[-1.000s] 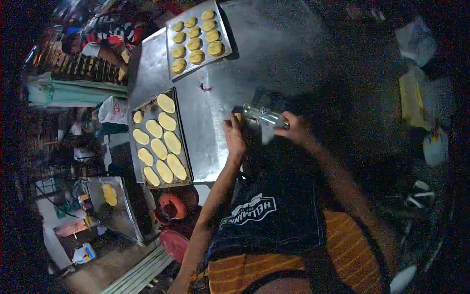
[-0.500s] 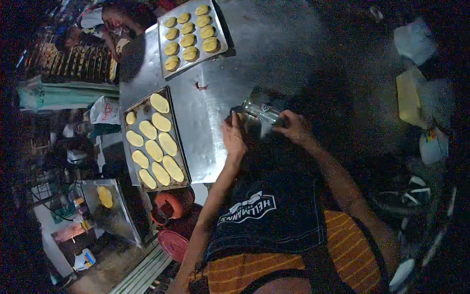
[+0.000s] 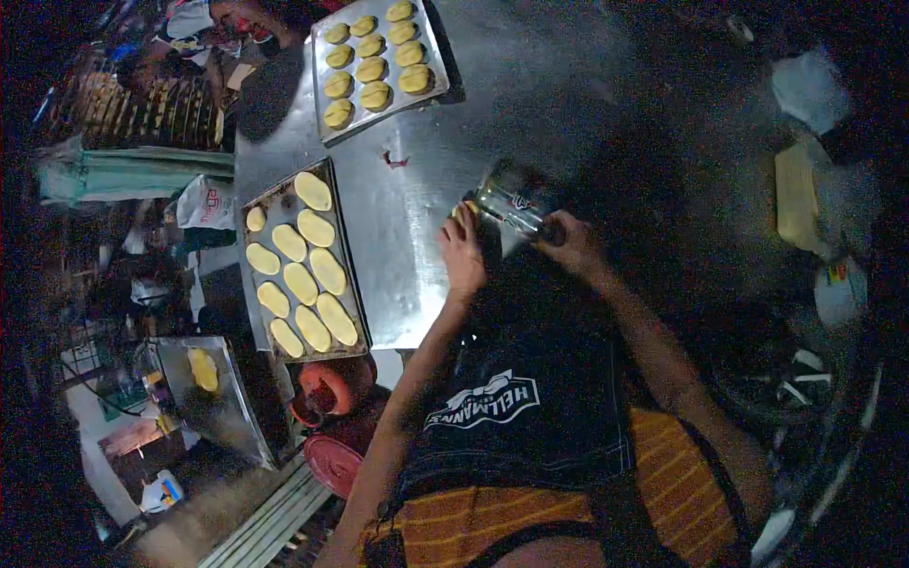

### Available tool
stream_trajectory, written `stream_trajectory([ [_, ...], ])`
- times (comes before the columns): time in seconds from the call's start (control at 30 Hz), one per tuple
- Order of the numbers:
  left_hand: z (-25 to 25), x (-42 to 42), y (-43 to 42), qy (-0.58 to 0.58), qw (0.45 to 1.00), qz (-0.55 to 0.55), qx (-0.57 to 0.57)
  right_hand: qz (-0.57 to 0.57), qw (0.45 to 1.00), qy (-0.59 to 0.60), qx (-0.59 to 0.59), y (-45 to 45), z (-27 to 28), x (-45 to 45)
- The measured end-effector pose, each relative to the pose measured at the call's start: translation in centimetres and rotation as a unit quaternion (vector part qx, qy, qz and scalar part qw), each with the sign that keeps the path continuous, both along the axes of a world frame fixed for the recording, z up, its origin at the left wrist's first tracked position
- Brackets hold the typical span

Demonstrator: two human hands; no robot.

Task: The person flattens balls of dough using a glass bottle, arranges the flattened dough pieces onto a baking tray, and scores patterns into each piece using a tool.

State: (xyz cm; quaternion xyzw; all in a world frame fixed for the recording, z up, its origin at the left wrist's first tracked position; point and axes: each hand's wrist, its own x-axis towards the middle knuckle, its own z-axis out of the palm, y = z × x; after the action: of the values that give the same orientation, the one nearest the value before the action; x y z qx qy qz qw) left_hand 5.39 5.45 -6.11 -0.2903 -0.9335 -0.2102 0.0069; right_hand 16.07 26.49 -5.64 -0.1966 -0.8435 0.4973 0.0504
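My right hand (image 3: 572, 244) is closed around the dark near end of a clear glass bottle (image 3: 511, 208) with a printed logo. The bottle lies slanted, low over the metal table. At its far left end, the fingertips of my left hand (image 3: 462, 256) are on a small piece of yellow dough (image 3: 463, 210), which they partly cover. To the left, a dark baking tray (image 3: 358, 317) holds several flat yellow dough ovals (image 3: 299, 283). Farther back, a lighter tray (image 3: 331, 133) carries rows of folded dough pieces (image 3: 371, 69).
The metal table (image 3: 398, 275) extends under both trays, with a small reddish scrap (image 3: 394, 160) on it. Another person (image 3: 194, 38) is at the upper left by a slatted rack (image 3: 142, 114). Below left are an orange container (image 3: 331, 388) and a red lid (image 3: 333, 466).
My left hand has shifted slightly right and down, and yellow dough now shows at its fingertips. The bottle has moved slightly, still in my right hand. The whole view has shifted a little.
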Motion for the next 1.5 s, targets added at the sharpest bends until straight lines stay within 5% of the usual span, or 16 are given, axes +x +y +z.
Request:
stream_trajectory([
  [0.1,1.2,1.1,-0.1,0.079,0.996,-0.042,0.003,0.045,0.998,0.018,0.030,-0.3,1.2,-0.7],
  [0.2,4.5,-0.1,-2.0,-0.082,0.962,-0.056,0.254,0.071,0.997,-0.023,-0.018,-0.6,5.0,-2.5],
  [0.27,6.6,-2.5,-3.2,-0.062,0.975,0.060,0.204,0.104,0.990,-0.068,-0.071,-1.1,7.1,-3.6],
  [0.33,9.7,-5.5,-2.3,-0.126,0.967,0.022,0.222,0.137,0.987,-0.081,-0.026,-1.1,7.9,-4.8],
  [0.47,6.1,-9.0,-0.9,-0.126,0.980,-0.035,0.150,0.233,0.960,-0.099,0.116,-1.5,7.8,-8.2],
  [0.67,1.6,-12.6,2.0,0.089,0.992,0.008,-0.089,0.268,0.897,-0.257,0.240,-0.9,4.6,-12.6],
  [0.77,1.6,-8.4,-0.3,0.094,0.995,-0.043,-0.010,0.165,0.916,0.076,0.358,-2.5,-1.0,-8.3],
  [0.87,3.4,-0.3,-2.6,0.040,0.998,0.008,0.044,0.117,0.880,0.151,0.436,-5.5,-2.0,-2.8],
  [1.1,5.5,-0.7,-3.7,-0.064,0.998,-0.024,0.011,0.181,0.930,0.030,0.319,-5.1,-0.2,-2.5],
  [1.2,3.5,-5.5,-0.8,0.020,0.980,0.028,-0.194,0.112,0.926,0.069,0.354,-3.9,-0.3,-6.0],
  [1.3,1.0,-12.5,2.8,0.083,0.980,0.027,-0.177,0.110,0.917,0.015,0.382,-1.7,-2.8,-10.3],
  [1.5,1.3,-17.7,5.9,0.092,0.969,0.022,-0.229,0.143,0.958,-0.123,0.214,2.0,1.9,-16.1],
])
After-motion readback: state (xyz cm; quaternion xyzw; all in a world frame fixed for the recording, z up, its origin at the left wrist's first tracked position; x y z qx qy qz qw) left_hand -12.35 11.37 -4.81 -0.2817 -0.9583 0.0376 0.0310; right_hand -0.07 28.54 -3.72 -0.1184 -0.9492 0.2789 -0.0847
